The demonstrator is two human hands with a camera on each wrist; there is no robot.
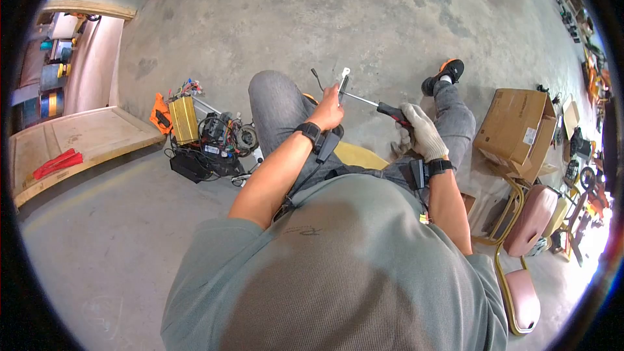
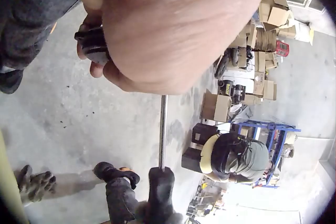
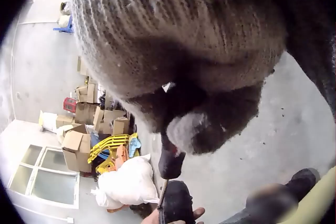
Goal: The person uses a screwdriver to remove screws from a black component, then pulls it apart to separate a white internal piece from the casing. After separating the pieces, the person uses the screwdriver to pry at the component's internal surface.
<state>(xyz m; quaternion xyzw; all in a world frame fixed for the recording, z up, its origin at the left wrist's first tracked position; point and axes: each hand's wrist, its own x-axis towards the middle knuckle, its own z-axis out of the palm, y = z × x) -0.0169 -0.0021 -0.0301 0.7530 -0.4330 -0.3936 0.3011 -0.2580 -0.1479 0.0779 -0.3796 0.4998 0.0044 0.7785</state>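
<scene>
My bare left hand point(image 1: 327, 112) grips a small part point(image 1: 345, 73) with a white end and a dark body, held out over the lap. A thin black lead point(image 1: 316, 78) sticks up beside it. In the left wrist view, a black piece point(image 2: 94, 45) shows between the fingers. My right hand point(image 1: 424, 133), in a knitted glove, holds a screwdriver point(image 1: 391, 112) by its black and red handle. Its metal shaft point(image 2: 164, 129) reaches across to the left hand, where the tip overlaps the part. The palm of the left hand hides the contact in the left wrist view.
Electronic parts with wires point(image 1: 218, 133) and a gold metal box point(image 1: 184, 120) lie at the left, beside a wooden board point(image 1: 91, 136) carrying red strips point(image 1: 58, 163). A cardboard box point(image 1: 513, 127) and a pink padded chair point(image 1: 530, 221) stand right. Another person point(image 2: 241, 155) sits farther off.
</scene>
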